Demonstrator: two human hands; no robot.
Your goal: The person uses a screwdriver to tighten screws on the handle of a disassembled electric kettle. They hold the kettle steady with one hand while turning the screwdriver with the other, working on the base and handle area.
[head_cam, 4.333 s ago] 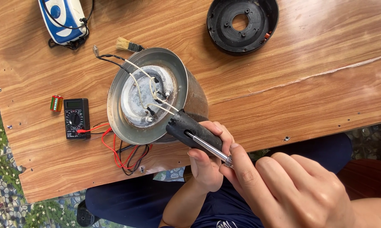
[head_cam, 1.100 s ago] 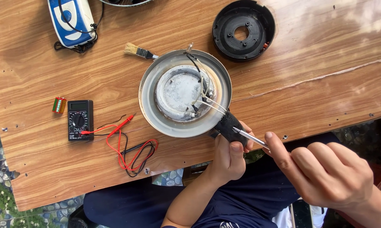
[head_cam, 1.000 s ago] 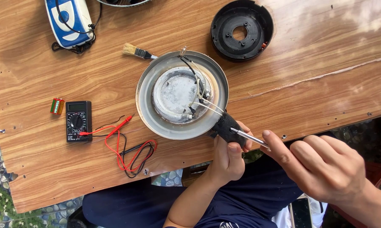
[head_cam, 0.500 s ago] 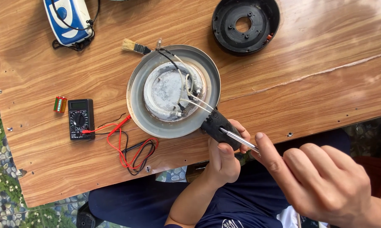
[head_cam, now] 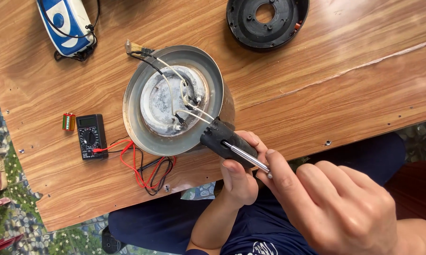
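An upturned metal kettle body (head_cam: 142, 80) lies on the wooden table (head_cam: 340, 89), its underside heating plate and white and black wires (head_cam: 184, 94) exposed. My left hand (head_cam: 241, 177) grips the kettle's black handle (head_cam: 220, 141) at the table's near edge. My right hand (head_cam: 331, 208) holds a screwdriver whose thin metal shaft (head_cam: 248, 158) runs into the handle's end. The screwdriver's grip is hidden inside my fist.
A black round kettle base cover (head_cam: 267, 21) lies at the back. A black multimeter (head_cam: 90, 136) with red and black leads (head_cam: 142, 167) and a small battery (head_cam: 68, 121) sit at the left. A small brush (head_cam: 137, 47) and a blue-white device (head_cam: 66, 21) lie further back.
Over the frames the kettle body has tilted and shifted on the table while my left hand kept hold of the handle. My right hand stays on the screwdriver in the handle.
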